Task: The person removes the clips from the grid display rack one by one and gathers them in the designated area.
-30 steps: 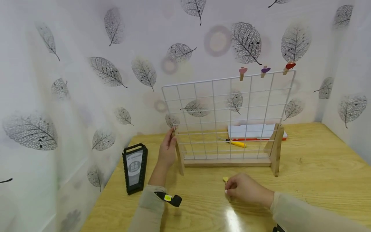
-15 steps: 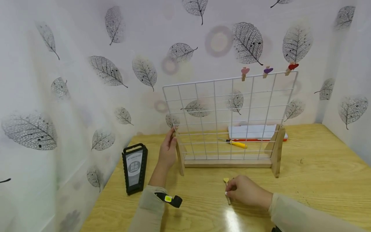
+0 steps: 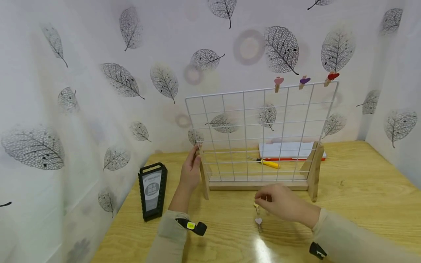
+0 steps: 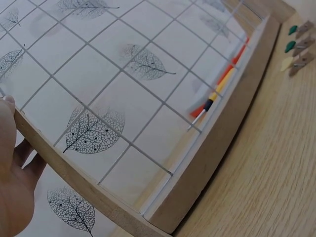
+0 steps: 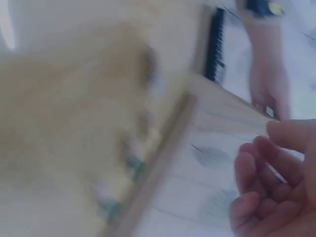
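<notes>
My left hand (image 3: 190, 171) holds the left wooden upright (image 3: 204, 180) of a display rack with a white wire grid and a wooden base bar (image 3: 236, 185). In front of the bar, my right hand (image 3: 284, 202) hovers over the table, its fingers loosely bent with nothing between them in the right wrist view. Just below it lies a clothespin with a whitish heart (image 3: 258, 221); a yellow-heart clothespin (image 3: 256, 206) is partly covered by the fingertips. The left wrist view also shows two clothespins with green hearts (image 4: 290, 47) by the yellow one.
Pink (image 3: 278, 81), purple (image 3: 304, 80) and red (image 3: 333, 76) heart clothespins are clipped along the grid's top right. Behind the grid lie a yellow-handled screwdriver (image 3: 270, 163) and a white-and-red case (image 3: 286, 149). A black tool holder (image 3: 153, 191) lies at left.
My right hand has let go of the white-heart clothespin, leaving it on the table, and has moved forward towards the rack. The left hand stays on the upright.
</notes>
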The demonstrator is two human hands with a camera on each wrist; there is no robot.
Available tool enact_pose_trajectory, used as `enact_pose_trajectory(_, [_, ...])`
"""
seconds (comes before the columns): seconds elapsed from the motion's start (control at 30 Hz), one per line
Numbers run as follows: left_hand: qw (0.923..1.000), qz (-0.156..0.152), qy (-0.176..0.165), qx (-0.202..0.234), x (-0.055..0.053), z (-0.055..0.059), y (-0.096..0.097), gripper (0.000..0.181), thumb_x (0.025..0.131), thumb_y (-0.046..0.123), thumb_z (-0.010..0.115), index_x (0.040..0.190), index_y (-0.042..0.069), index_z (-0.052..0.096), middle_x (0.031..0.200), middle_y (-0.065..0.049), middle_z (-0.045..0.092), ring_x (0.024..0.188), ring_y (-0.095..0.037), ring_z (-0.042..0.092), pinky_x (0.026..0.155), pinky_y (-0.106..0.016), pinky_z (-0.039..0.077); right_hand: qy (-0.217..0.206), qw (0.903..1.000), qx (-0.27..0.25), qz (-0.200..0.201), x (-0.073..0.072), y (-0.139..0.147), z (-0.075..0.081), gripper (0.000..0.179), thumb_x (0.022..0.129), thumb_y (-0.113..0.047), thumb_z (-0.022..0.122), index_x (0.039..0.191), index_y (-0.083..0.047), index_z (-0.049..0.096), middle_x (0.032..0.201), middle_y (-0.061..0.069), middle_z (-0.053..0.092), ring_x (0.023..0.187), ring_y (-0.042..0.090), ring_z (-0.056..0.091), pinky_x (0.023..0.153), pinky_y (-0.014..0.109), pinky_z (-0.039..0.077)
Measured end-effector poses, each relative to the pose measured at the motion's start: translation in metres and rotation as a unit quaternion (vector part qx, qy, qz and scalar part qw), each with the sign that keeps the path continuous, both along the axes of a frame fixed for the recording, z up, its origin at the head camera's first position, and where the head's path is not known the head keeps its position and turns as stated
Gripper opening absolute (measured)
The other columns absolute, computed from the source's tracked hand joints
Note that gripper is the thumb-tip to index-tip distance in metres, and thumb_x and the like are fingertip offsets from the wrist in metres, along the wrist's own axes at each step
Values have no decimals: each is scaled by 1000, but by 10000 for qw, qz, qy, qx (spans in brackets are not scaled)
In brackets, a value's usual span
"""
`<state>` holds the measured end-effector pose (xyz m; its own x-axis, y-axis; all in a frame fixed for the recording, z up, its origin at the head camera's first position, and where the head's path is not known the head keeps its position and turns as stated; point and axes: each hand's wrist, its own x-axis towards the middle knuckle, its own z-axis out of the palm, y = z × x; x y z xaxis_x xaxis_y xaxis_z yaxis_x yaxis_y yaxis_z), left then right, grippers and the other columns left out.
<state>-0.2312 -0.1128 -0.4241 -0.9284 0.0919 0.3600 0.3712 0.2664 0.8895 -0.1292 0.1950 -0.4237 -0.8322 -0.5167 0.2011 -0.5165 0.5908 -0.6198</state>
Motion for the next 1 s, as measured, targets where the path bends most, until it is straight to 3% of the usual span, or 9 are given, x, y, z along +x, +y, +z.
enact_pose_trajectory(0.13, [10000, -21, -83, 26, 1, 0, 0, 51, 111, 21, 41, 159, 8, 30, 158, -18, 37, 145, -33, 36, 117, -49, 34, 1753, 9842, -257, 3, -7, 8, 34, 5, 93, -14, 74, 96, -18, 74, 81, -19, 62, 71, -2, 55, 58, 21, 49])
enact_pose_trajectory(0.2, [9998, -50, -190, 64, 3, 3, 1, 51, 111, 18, 40, 159, 6, 29, 159, -18, 35, 145, -33, 35, 117, -49, 33, 2722, 9611, -460, 68, -13, 12, 53, 2, 93, -15, 74, 95, -16, 74, 83, -15, 66, 73, 1, 58, 61, 22, 51])
enact_pose_trajectory(0.3, [9994, -102, -318, 75, 12, 15, 3, 50, 111, 14, 39, 159, 3, 28, 159, -20, 33, 146, -34, 33, 118, -48, 32, 4086, 9104, -621, 188, -26, 19, 84, 20, 99, -25, 67, 94, -8, 75, 87, -3, 72, 78, 13, 65, 68, 29, 56])
enact_pose_trajectory(0.4, [9992, -117, -382, 60, 11, 18, 3, 50, 111, 12, 39, 159, 2, 27, 159, -22, 32, 146, -35, 32, 118, -48, 32, 4817, 8741, -626, 74, -34, 26, 117, 46, 105, -40, 53, 93, -2, 76, 90, 6, 74, 83, 23, 67, 80, 29, 54])
enact_pose_trajectory(0.47, [9993, -112, -351, 72, 4, 9, 1, 51, 111, 13, 39, 159, 4, 26, 160, -21, 32, 146, -34, 32, 118, -48, 32, 5115, 8564, -700, -18, -38, 29, 137, 42, 104, -35, 57, 93, 1, 76, 90, 11, 74, 84, 27, 67, 87, 25, 50])
enact_pose_trajectory(0.6, [9996, -81, -243, 114, -3, 0, 0, 51, 111, 16, 40, 160, 8, 27, 160, -19, 33, 146, -33, 33, 117, -48, 32, 5388, 8380, -841, -199, -43, 35, 167, 27, 96, -20, 65, 96, 4, 76, 93, 17, 74, 87, 34, 66, 93, 26, 44])
enact_pose_trajectory(0.8, [9999, -115, -62, 106, -1, 1, 0, 51, 111, 21, 41, 159, 10, 30, 159, -17, 35, 145, -31, 35, 117, -46, 33, 5726, 8136, -702, -726, -53, 43, 204, 19, 86, -6, 72, 102, 4, 76, 96, 22, 74, 91, 40, 62, 81, 49, 37])
enact_pose_trajectory(0.9, [9999, -124, -24, 102, 1, 3, 0, 51, 111, 21, 41, 159, 9, 30, 159, -18, 35, 145, -32, 34, 117, -47, 33, 5582, 8216, -511, -1040, -58, 47, 215, 22, 90, -8, 70, 107, 5, 75, 100, 24, 73, 93, 42, 59, 78, 55, 30])
enact_pose_trajectory(1.0, [9999, -67, -18, 81, 1, 3, 1, 51, 111, 21, 41, 159, 9, 30, 159, -18, 36, 145, -32, 35, 117, -47, 33, 5175, 8456, -208, -1296, -61, 49, 220, 24, 93, -10, 68, 111, 4, 74, 104, 23, 73, 97, 40, 59, 83, 55, 28])
